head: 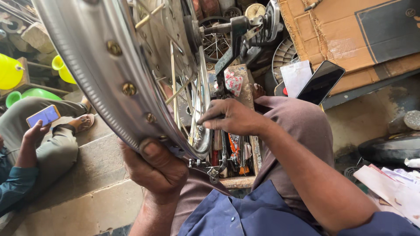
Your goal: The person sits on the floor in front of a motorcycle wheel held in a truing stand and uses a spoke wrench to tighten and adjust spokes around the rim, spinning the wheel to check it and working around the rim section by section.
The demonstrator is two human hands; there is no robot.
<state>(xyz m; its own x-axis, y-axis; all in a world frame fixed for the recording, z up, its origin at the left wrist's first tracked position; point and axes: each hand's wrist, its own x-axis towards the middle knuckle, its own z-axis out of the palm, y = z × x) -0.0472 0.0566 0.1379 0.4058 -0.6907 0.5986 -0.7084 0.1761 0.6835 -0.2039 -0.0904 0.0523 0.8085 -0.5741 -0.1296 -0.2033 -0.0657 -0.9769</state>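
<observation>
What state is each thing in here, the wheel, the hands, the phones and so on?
Spoked wheel rim: held up, tilted, mounted on a stand.
Left hand: gripping the rim's lower edge.
Right hand: fingers pinching at the spokes.
Black phone: screen dark, lying propped.
Other person's phone: screen lit, held in a hand.
Tool box: open, full of tools.

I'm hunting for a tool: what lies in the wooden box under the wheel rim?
The wooden box holds hand tools, some with orange and red handles. The wheel rim and the right hand cover its upper part, so the rest cannot be seen.
</observation>
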